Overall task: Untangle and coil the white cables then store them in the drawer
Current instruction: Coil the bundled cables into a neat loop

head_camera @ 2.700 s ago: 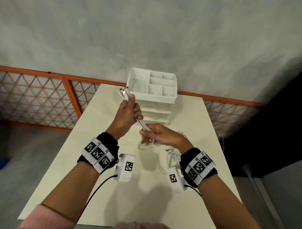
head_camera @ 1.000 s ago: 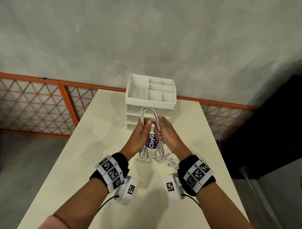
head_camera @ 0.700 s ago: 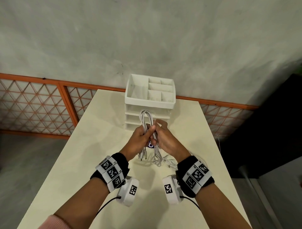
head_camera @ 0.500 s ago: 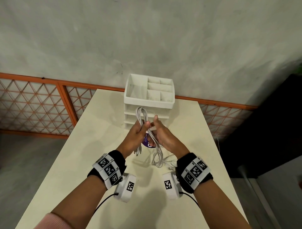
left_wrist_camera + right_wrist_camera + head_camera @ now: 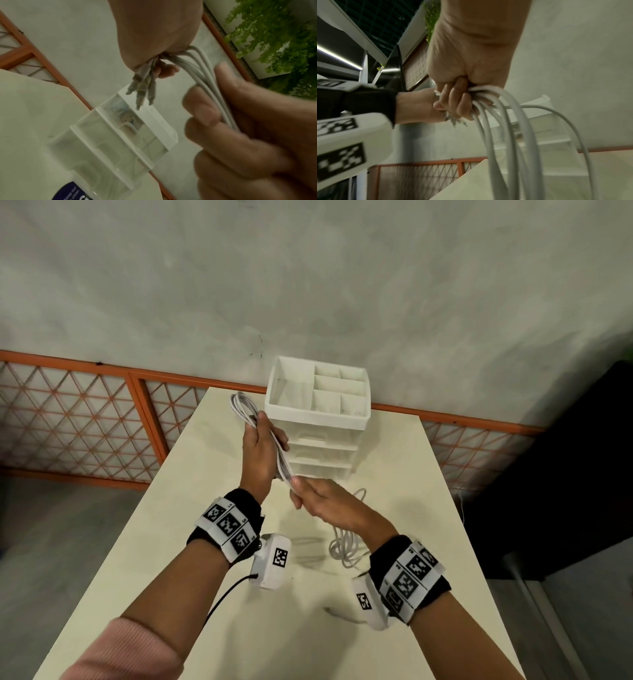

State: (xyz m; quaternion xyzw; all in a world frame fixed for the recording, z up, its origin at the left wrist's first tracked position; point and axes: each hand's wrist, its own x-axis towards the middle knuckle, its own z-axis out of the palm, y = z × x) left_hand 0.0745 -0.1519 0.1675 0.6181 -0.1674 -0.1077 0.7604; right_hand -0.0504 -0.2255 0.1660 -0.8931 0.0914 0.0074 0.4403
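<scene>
- The table [image 5: 191, 542] is a pale, narrow top running away from the person; its far edge meets the orange lattice railing [image 5: 78, 419] and the grey wall [image 5: 308, 285].
- A white drawer unit [image 5: 322, 440] stands at the far end at about 12 o'clock, just short of that far edge, with bare tabletop open on its 9 o'clock and 3 o'clock sides.
- All its drawer fronts sit flush; the open top tray is split into compartments.
- The nearer half of the table toward 6 o'clock lies mostly bare, apart from loose cable [image 5: 346, 546] in loops on the surface at about 4 o'clock of the hands.
- The folded white cable bundle [image 5: 279, 453] is held in the air above the table, in front of the drawer unit, touching neither.
- Its long axis runs on a slant from 11 o'clock down to 5 o'clock: the looped end [image 5: 239, 405] points up and away, beside the unit's left top corner.
- The left hand [image 5: 262, 453] has its fingers wrapped round the upper middle of the bundle.
- The right hand [image 5: 325, 505] is fisted round the lower end; in the left wrist view the plug ends [image 5: 142, 88] poke out of that fist.
- A purple label [image 5: 72, 192] lies on the table near the unit's base.
</scene>
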